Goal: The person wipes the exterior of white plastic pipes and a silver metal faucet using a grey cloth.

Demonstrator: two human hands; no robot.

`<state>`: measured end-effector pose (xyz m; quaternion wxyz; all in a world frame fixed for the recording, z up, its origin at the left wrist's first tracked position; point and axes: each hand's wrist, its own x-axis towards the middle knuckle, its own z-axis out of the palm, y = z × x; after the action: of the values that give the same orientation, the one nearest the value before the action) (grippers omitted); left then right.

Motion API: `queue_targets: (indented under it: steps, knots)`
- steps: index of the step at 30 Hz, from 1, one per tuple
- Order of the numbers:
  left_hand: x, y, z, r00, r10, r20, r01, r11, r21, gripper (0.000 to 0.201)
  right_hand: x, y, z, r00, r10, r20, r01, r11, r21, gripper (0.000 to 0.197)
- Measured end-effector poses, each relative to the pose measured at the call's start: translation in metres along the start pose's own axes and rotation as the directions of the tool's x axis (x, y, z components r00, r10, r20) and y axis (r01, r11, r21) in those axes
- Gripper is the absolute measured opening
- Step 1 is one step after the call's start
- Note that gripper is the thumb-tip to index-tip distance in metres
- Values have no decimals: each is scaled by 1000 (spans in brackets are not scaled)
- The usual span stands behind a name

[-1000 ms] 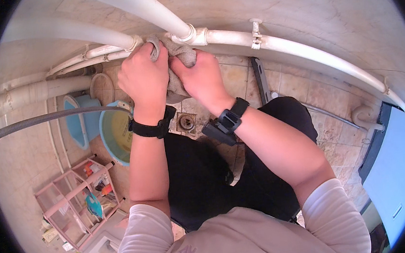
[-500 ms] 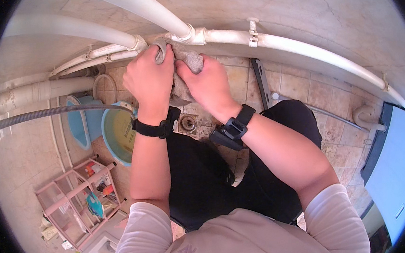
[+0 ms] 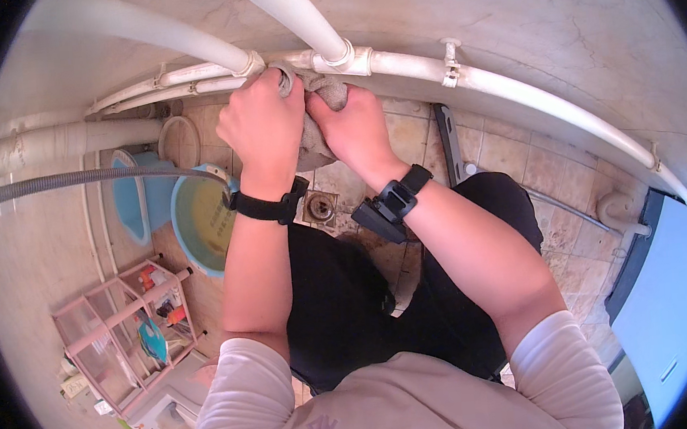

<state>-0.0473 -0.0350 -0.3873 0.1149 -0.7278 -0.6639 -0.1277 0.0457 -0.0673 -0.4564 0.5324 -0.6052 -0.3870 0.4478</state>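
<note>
A grey-brown cloth point(image 3: 315, 142) is bunched between my two hands, just below the white wall pipes point(image 3: 408, 63). My left hand point(image 3: 264, 124) is closed around the cloth, one fold sticking up by its fingers. Close beside it, my right hand point(image 3: 355, 125) grips the other part, thumb pressed along the fabric. The cloth's lower end hangs over the floor. Part of the fabric is hidden behind my hands, so I cannot tell whether it touches the pipe. Black straps circle both wrists.
At left stand a round basin point(image 3: 194, 242) holding yellowish water and a blue bucket point(image 3: 129, 203). A grey hose point(image 3: 99, 179) crosses above them. A pink rack point(image 3: 99, 338) is lower left. A floor drain point(image 3: 320, 208) lies beneath my hands; a blue panel point(image 3: 675, 277) stands at right.
The pipes, basin and rack have shifted slightly in view. My hands stay closed on the cloth, now bunched a little lower and closer between them, with less of it showing above.
</note>
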Motion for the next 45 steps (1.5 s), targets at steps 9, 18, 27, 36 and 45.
queue_targets:
  steps: [9, 18, 27, 36, 45]
  knots:
    - [-18, -9, 5, 999, -30, -32, 31, 998, 49, 24, -22, -1, -5, 1000, -27, 0, 26, 993, -114, 44]
    - [2, 12, 2, 982, 88, -170, -89, 996, 2, 25, -9, -10, -15, 998, 24, -65, -23, 1000, 16, 41]
    - [4, 12, -6, 998, 24, -65, -18, 996, 86, 24, 5, -10, -6, 999, 53, 3, -53, 998, -24, 36]
    - [2, 12, -6, 993, 72, -97, -74, 997, -26, 26, -12, -13, -7, 994, 69, -86, -56, 988, 144, 35]
    - [5, 10, -6, 999, 19, -50, -12, 992, 122, 26, -3, 2, 11, 995, -27, -91, 39, 989, 139, 42]
